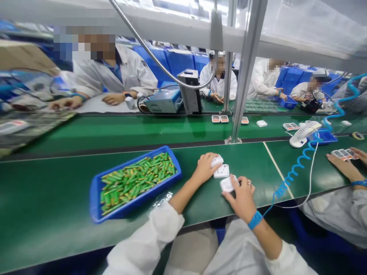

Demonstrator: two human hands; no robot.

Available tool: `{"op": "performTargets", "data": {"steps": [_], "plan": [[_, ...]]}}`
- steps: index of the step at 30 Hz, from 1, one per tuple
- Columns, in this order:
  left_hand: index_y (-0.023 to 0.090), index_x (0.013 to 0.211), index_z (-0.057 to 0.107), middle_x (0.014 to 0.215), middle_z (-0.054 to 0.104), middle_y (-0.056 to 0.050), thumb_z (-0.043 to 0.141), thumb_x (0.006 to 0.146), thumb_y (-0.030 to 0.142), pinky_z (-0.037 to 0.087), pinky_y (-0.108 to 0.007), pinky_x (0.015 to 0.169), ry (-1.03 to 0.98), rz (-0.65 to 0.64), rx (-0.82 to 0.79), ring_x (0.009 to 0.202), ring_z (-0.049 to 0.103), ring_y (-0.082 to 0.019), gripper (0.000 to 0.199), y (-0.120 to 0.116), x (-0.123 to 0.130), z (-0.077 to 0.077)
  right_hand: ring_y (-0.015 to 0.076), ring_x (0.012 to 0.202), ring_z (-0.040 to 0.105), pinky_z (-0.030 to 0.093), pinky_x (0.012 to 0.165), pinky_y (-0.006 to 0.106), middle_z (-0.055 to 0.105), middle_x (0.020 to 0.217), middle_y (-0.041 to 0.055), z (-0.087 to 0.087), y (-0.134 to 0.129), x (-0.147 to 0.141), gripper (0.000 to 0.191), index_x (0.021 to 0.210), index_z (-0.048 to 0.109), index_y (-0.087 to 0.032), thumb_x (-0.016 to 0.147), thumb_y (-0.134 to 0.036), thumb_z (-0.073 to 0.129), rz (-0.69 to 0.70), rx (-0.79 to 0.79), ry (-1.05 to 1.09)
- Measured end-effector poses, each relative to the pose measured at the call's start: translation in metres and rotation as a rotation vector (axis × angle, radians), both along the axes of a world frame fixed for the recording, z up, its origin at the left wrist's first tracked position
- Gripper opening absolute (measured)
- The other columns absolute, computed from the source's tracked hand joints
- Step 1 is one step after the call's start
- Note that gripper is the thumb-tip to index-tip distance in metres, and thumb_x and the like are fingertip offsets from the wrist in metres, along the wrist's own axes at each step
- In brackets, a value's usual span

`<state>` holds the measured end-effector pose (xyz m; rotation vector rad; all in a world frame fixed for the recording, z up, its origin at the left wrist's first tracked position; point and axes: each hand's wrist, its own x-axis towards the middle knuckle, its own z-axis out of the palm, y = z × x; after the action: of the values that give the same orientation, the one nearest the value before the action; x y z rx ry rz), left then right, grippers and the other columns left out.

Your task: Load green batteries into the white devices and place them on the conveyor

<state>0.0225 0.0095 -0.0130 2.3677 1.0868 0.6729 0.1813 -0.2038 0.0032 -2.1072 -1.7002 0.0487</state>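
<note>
Okay, on green bench, steady far white box under left hand with fingers together, grip unclear, and guide nearest white box gently, clamped between thumb and fingers of right hand.

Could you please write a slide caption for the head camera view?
Left hand and right hand on white devices, with a blue tray of green cylinders to the left.
</note>
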Motion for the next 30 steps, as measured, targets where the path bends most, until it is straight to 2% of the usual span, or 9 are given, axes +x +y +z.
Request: {"op": "performTargets", "data": {"steps": [3, 6, 9, 12, 14, 18, 21, 25, 30], "plan": [[0.024, 0.152, 0.064, 0.161, 0.058, -0.014, 0.064, 0.109, 0.044, 0.042, -0.061, 0.125, 0.015, -0.031, 0.022, 0.149, 0.050, -0.037, 0.048, 0.002, -0.002, 0.002, 0.0372, 0.120, 0.058, 0.047, 0.101, 0.053, 0.061, 0.131, 0.0156, 0.007, 0.001, -0.033, 0.066, 0.163, 0.061, -0.032, 0.101, -0.048, 0.079, 0.039, -0.036, 0.041], [0.028, 0.157, 0.063, 0.170, 0.050, -0.014, 0.054, 0.114, 0.042, 0.042, -0.063, 0.127, -0.005, -0.087, 0.048, 0.157, 0.044, -0.038, 0.046, 0.000, -0.007, 0.002, 0.0352, 0.119, 0.059, 0.049, 0.101, 0.052, 0.062, 0.128, 0.0137, 0.012, 0.012, -0.029, 0.062, 0.161, 0.063, -0.033, 0.102, -0.048, 0.078, 0.063, -0.030, 0.075], [0.031, 0.155, 0.067, 0.173, 0.050, -0.011, 0.050, 0.115, 0.038, 0.042, -0.065, 0.128, -0.007, -0.150, 0.044, 0.162, 0.040, -0.038, 0.044, -0.003, -0.007, 0.004, 0.0321, 0.122, 0.061, 0.050, 0.105, 0.051, 0.064, 0.128, 0.0124, 0.016, 0.038, 0.015, 0.046, 0.152, 0.070, -0.031, 0.108, -0.045, 0.067, 0.092, 0.075, 0.112], [0.032, 0.161, 0.062, 0.177, 0.047, -0.011, 0.059, 0.112, 0.045, 0.038, -0.069, 0.130, 0.009, -0.192, 0.029, 0.167, 0.033, -0.042, 0.051, -0.006, -0.006, 0.007, 0.0305, 0.126, 0.062, 0.048, 0.113, 0.051, 0.067, 0.128, 0.0138, 0.022, 0.093, 0.088, 0.038, 0.140, 0.074, -0.024, 0.112, -0.039, 0.054, 0.037, 0.266, 0.121], [0.032, 0.165, 0.059, 0.180, 0.043, -0.011, 0.064, 0.110, 0.050, 0.036, -0.071, 0.131, 0.015, -0.182, 0.030, 0.169, 0.030, -0.044, 0.059, -0.009, -0.006, 0.010, 0.0318, 0.130, 0.061, 0.047, 0.118, 0.052, 0.066, 0.131, 0.0167, 0.025, 0.144, 0.139, 0.039, 0.137, 0.073, -0.019, 0.108, -0.034, 0.053, -0.087, 0.348, 0.098], [0.030, 0.158, 0.067, 0.181, 0.042, -0.012, 0.065, 0.109, 0.052, 0.039, -0.072, 0.129, 0.052, -0.099, 0.013, 0.167, 0.033, -0.047, 0.053, -0.012, -0.009, 0.012, 0.0379, 0.141, 0.055, 0.043, 0.121, 0.055, 0.060, 0.147, 0.0287, 0.021, 0.242, 0.217, 0.056, 0.150, 0.064, -0.007, 0.098, -0.031, 0.064, -0.419, 0.224, 0.036], [0.030, 0.156, 0.068, 0.181, 0.041, -0.011, 0.064, 0.110, 0.052, 0.041, -0.072, 0.128, 0.065, -0.098, 0.014, 0.166, 0.035, -0.047, 0.052, -0.014, -0.013, 0.013, 0.0424, 0.144, 0.050, 0.041, 0.119, 0.059, 0.051, 0.157, 0.0370, 0.014, 0.295, 0.249, 0.071, 0.157, 0.056, -0.001, 0.097, -0.037, 0.070, -0.491, 0.153, 0.025], [0.031, 0.159, 0.065, 0.184, 0.037, -0.010, 0.068, 0.107, 0.052, 0.038, -0.077, 0.129, 0.072, -0.164, 0.024, 0.168, 0.031, -0.049, 0.056, -0.015, -0.017, 0.019, 0.0370, 0.143, 0.046, 0.039, 0.116, 0.056, 0.040, 0.167, 0.0370, 0.008, 0.342, 0.279, 0.084, 0.166, 0.047, -0.004, 0.098, -0.047, 0.072, -0.487, 0.044, 0.003], [0.034, 0.160, 0.065, 0.184, 0.036, -0.005, 0.060, 0.112, 0.042, 0.028, -0.077, 0.135, 0.079, -0.277, 0.031, 0.174, 0.021, -0.046, 0.049, -0.015, -0.018, 0.026, 0.0312, 0.124, 0.052, 0.038, 0.111, 0.053, 0.063, 0.146, 0.0280, 0.013, 0.369, 0.303, 0.070, 0.159, 0.059, -0.010, 0.101, -0.048, 0.071, -0.414, -0.074, 0.004]]}}
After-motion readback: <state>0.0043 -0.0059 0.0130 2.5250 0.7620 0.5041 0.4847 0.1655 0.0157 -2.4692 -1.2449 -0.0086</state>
